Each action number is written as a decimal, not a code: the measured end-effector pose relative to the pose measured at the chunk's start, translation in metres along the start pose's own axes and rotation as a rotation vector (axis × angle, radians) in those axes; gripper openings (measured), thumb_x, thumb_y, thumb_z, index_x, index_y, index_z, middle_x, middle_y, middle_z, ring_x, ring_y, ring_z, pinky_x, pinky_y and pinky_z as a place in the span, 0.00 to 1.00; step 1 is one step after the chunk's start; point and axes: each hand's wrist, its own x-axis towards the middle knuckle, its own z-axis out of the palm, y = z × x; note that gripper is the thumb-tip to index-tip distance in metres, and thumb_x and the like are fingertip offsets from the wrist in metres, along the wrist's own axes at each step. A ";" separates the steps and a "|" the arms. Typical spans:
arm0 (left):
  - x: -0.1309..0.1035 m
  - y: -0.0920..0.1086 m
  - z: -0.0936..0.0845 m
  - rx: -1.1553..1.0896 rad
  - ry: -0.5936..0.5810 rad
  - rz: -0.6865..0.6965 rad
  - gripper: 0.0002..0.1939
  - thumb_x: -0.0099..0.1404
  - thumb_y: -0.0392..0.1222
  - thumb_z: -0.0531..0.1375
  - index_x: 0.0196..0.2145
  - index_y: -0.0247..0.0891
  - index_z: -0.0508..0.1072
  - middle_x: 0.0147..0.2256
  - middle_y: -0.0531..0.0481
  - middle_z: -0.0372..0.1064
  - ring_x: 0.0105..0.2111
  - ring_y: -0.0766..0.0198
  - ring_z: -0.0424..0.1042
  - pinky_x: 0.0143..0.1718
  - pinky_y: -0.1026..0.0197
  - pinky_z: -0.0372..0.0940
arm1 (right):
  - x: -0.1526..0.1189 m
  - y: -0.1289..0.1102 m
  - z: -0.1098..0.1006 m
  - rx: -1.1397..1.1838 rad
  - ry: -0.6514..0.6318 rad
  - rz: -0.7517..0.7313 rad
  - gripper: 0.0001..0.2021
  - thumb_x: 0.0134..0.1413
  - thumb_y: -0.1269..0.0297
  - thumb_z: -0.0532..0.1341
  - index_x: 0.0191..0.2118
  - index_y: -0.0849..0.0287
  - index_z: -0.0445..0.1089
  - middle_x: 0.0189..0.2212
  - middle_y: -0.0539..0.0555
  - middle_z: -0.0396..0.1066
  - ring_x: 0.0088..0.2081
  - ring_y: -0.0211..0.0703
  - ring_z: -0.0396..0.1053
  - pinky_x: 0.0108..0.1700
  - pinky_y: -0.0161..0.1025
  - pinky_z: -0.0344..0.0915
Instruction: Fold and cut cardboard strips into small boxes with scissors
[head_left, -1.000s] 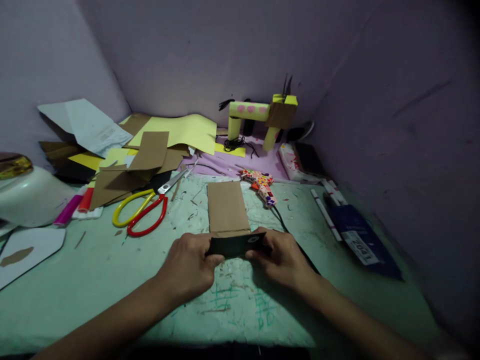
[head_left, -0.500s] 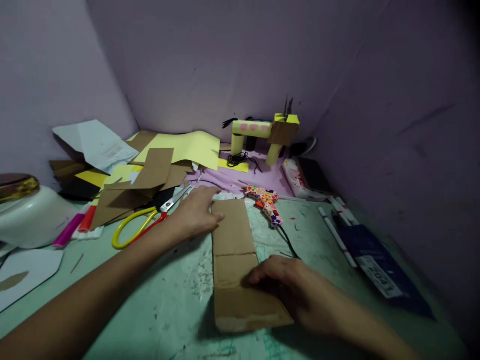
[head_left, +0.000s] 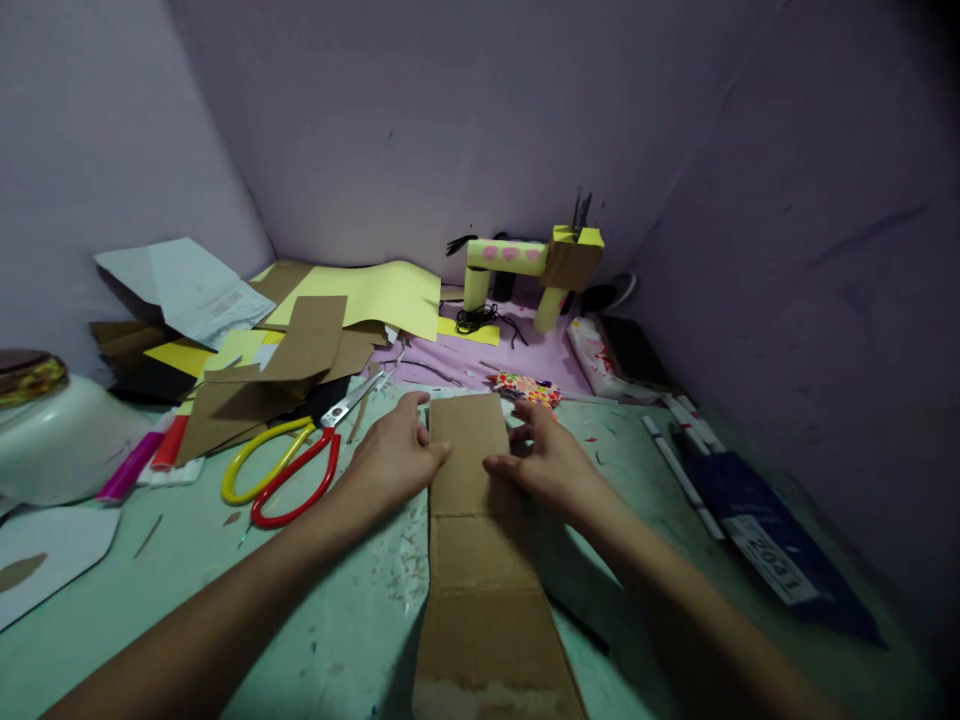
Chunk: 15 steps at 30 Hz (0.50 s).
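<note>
A long brown cardboard strip (head_left: 471, 550) with crosswise creases runs from near my body toward the back of the table. My left hand (head_left: 397, 450) grips the left edge of its far section, thumb on top. At the opposite edge is my right hand (head_left: 546, 458), its thumb on the cardboard and its other fingers curled beside the edge. Just behind the right hand lies a floral-patterned glue gun (head_left: 529, 388), mostly hidden. Scissors (head_left: 296, 470) with one yellow and one red handle lie left of my left hand.
Cardboard scraps (head_left: 247, 410) and yellow paper (head_left: 375, 295) pile up at the back left. A yellow paper giraffe figure (head_left: 510, 258) stands by the wall. White pens (head_left: 682, 475) and a dark blue packet (head_left: 795, 545) lie right; a white jar (head_left: 71, 445) stands left.
My right hand has moved from the strip's near part forward to its far section. My left hand has drawn back slightly onto the left edge. The strip's near end has come closer to me.
</note>
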 end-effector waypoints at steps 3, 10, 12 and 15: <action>0.004 0.008 -0.017 -0.179 -0.008 0.052 0.32 0.53 0.36 0.58 0.56 0.33 0.57 0.36 0.45 0.71 0.32 0.62 0.71 0.31 0.62 0.65 | -0.009 -0.002 -0.011 0.220 -0.088 0.045 0.23 0.33 0.66 0.65 0.42 0.62 0.68 0.30 0.54 0.74 0.30 0.45 0.71 0.32 0.40 0.66; -0.049 0.039 -0.078 -0.130 0.641 0.348 0.10 0.58 0.41 0.59 0.40 0.43 0.72 0.36 0.52 0.73 0.34 0.61 0.71 0.36 0.58 0.67 | -0.039 -0.015 -0.023 0.886 0.245 0.095 0.10 0.26 0.68 0.67 0.21 0.59 0.66 0.20 0.45 0.68 0.23 0.37 0.67 0.23 0.33 0.68; -0.071 0.041 -0.063 0.050 0.699 0.528 0.12 0.58 0.39 0.59 0.41 0.43 0.70 0.34 0.52 0.72 0.32 0.61 0.71 0.36 0.58 0.67 | -0.052 -0.009 -0.010 0.981 0.302 0.072 0.07 0.30 0.67 0.66 0.21 0.59 0.67 0.19 0.46 0.68 0.25 0.38 0.69 0.29 0.35 0.71; -0.088 0.034 -0.018 0.316 0.357 0.854 0.28 0.51 0.31 0.55 0.52 0.35 0.62 0.49 0.38 0.67 0.47 0.49 0.67 0.41 0.50 0.67 | -0.075 0.013 0.018 0.707 0.078 -0.188 0.09 0.51 0.60 0.58 0.34 0.57 0.71 0.27 0.51 0.73 0.38 0.45 0.72 0.41 0.42 0.71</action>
